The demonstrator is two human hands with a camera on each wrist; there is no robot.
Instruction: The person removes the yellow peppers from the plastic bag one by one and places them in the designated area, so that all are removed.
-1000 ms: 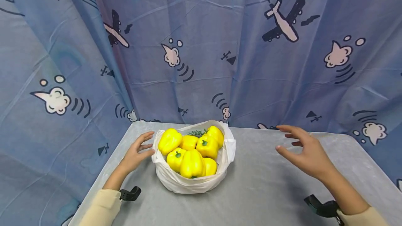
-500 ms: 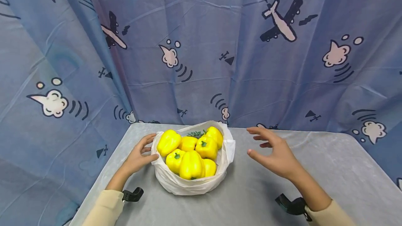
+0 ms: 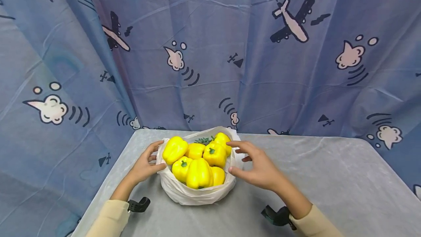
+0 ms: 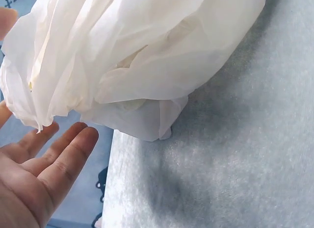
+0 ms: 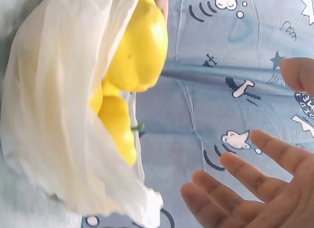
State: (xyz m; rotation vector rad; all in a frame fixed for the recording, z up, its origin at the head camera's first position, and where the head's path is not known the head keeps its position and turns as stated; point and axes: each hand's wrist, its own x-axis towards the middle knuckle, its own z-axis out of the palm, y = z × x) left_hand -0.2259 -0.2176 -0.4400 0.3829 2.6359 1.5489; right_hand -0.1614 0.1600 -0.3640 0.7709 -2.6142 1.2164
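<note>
A white plastic bag (image 3: pixel 194 196) full of yellow bell peppers (image 3: pixel 198 173) sits with its mouth spread wide. At its left rim is my left hand (image 3: pixel 144 165), thumb and fingers parted. The left wrist view has those fingers (image 4: pixel 68 162) straight and right beside the crumpled bag (image 4: pixel 147 56). My right hand (image 3: pixel 260 169) overlaps the right rim in the head view, thumb and fingers spread. In the right wrist view its fingers (image 5: pixel 265 181) are extended and apart from the bag (image 5: pixel 54 110); a yellow pepper (image 5: pixel 140 46) shows over the rim.
The bag rests on a grey cloth-covered table (image 3: pixel 329 182). Behind and to the left hangs a blue curtain (image 3: pixel 204 28) printed with planes and clouds. Each wrist wears a black camera mount, the left mount (image 3: pixel 139 204) and the right mount (image 3: pixel 277 215).
My right hand has swept left from the table's right side to the bag's right rim. My left hand has come slightly closer to the left rim. The bag has stayed in place.
</note>
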